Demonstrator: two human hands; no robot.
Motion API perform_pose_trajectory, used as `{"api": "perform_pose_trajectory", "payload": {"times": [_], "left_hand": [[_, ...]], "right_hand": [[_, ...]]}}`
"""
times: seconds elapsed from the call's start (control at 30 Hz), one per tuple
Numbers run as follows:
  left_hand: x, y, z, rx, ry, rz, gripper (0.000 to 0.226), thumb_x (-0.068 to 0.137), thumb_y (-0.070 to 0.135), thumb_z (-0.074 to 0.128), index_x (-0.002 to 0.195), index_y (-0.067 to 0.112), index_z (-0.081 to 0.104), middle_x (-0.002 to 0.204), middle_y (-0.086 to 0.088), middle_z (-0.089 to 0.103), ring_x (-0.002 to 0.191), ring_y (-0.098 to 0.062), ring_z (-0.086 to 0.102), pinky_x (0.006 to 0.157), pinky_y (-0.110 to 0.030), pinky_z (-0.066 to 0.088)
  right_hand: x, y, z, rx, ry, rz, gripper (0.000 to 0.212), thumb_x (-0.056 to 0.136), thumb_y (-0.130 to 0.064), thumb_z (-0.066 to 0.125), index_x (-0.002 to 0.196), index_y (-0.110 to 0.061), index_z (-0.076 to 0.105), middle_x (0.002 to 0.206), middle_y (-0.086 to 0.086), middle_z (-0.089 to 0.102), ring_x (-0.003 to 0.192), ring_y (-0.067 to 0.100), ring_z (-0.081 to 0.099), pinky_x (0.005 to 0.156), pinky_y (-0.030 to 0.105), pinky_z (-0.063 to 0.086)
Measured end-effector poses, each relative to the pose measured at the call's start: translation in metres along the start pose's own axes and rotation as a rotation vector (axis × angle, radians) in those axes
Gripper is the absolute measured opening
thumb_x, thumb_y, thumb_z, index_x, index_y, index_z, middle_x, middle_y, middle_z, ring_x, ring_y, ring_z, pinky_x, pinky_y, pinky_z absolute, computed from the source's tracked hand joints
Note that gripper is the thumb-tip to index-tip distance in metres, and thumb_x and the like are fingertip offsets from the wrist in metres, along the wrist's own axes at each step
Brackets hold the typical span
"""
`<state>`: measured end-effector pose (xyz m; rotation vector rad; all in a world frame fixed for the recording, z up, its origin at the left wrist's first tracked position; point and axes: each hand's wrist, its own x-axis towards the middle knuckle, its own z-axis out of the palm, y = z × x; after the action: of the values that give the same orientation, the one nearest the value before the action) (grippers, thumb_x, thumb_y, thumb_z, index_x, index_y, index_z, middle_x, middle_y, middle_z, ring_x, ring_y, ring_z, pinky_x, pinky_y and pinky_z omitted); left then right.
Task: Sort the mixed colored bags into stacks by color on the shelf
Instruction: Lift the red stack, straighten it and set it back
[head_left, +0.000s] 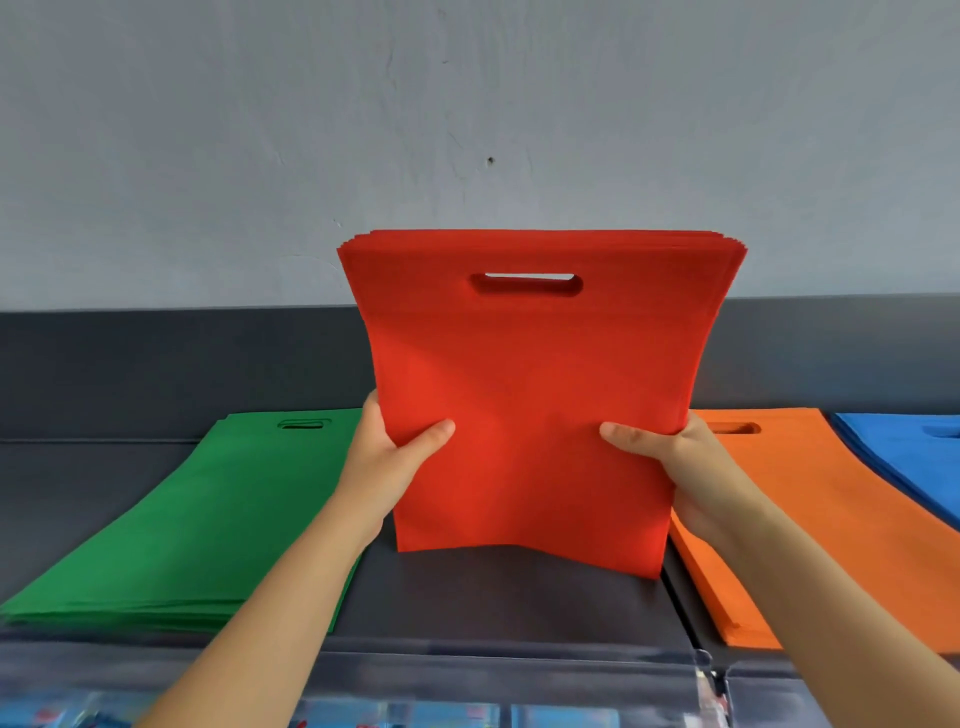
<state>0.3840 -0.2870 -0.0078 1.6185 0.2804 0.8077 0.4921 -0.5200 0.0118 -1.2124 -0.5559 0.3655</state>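
Between the green stack (171, 525) and orange stack (810, 514) on the shelf (498, 597), both hands, left hand (387, 457) and right hand (680, 467), grip the upright red bags (530, 395), thumbs in front; squaring seems underway, laying them flat comes next.

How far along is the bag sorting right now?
Done: green stack, orange stack and blue stack lie flat on the shelf. In hand: left hand and right hand grip the red stack upright, between green and orange. Left: laying it flat in that gap.
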Motion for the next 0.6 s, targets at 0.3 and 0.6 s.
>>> {"api": "perform_pose_trajectory", "payload": {"times": [0.3,0.6], "left_hand": [[0.009,0.003,-0.003,0.105,-0.035,-0.063,0.041,0.077,0.023,0.075,0.114,0.025,0.057,0.107,0.008,0.067,0.098,-0.009,0.064,0.090,-0.036,0.050],[0.033,0.020,-0.018,0.202,-0.159,-0.342,0.045,0.069,0.027,0.081,0.108,0.013,0.063,0.099,-0.008,0.071,0.089,-0.026,0.068,0.082,-0.048,0.054]], "right_hand": [[0.006,0.005,0.002,-0.050,0.047,0.081,0.030,0.075,-0.002,0.070,0.104,-0.009,0.067,0.098,0.009,0.073,0.086,0.022,0.071,0.065,0.027,0.059],[0.032,-0.003,0.004,-0.263,0.115,0.278,0.025,0.071,-0.006,0.077,0.094,-0.007,0.068,0.078,0.007,0.073,0.061,0.019,0.070,0.050,0.027,0.055]]}}
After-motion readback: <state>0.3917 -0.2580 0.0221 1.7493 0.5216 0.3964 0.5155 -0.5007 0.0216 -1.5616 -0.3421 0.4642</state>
